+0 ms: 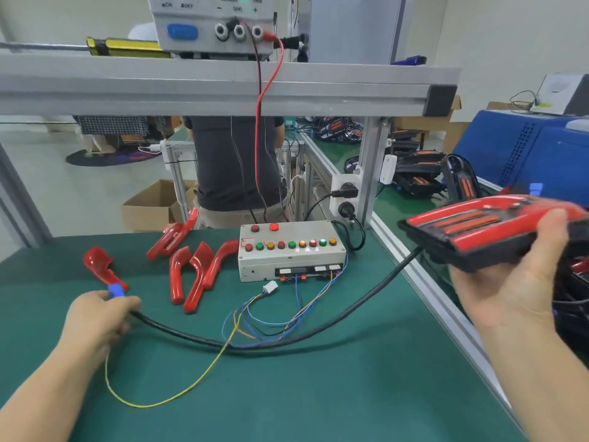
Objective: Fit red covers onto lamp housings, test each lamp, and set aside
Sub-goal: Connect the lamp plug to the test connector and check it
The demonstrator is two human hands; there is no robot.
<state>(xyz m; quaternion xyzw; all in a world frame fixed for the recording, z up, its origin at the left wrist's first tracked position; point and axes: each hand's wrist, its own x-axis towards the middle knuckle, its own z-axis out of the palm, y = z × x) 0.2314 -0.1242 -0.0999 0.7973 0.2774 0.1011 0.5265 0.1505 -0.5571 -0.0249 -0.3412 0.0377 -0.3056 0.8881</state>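
Head view: the right hand (513, 275) holds an assembled lamp (497, 231), red cover seated on black housing, palm under it and thumb over its top, raised off the right edge of the counter (287, 393). The lamp's long axis runs roughly left to right, tilted slightly. A black cable (318, 327) leaves the lamp's left end, sags across the counter and ends at a blue plug (115, 290), which the left hand (98, 317) grips with curled fingers at the left of the counter. The tester box (291, 250) stands at centre rear, between the two hands; its socket strip faces the person, with a loose white connector (271, 287) lying just in front on thin coloured wires. Judgement: the step in hand is either connecting for test or disconnecting after it; this cannot be told. The left hand is the nearer to the white connector, which lies to its right and slightly farther back. Five spare red covers (197, 275) lie left of the box, one touching the plug.
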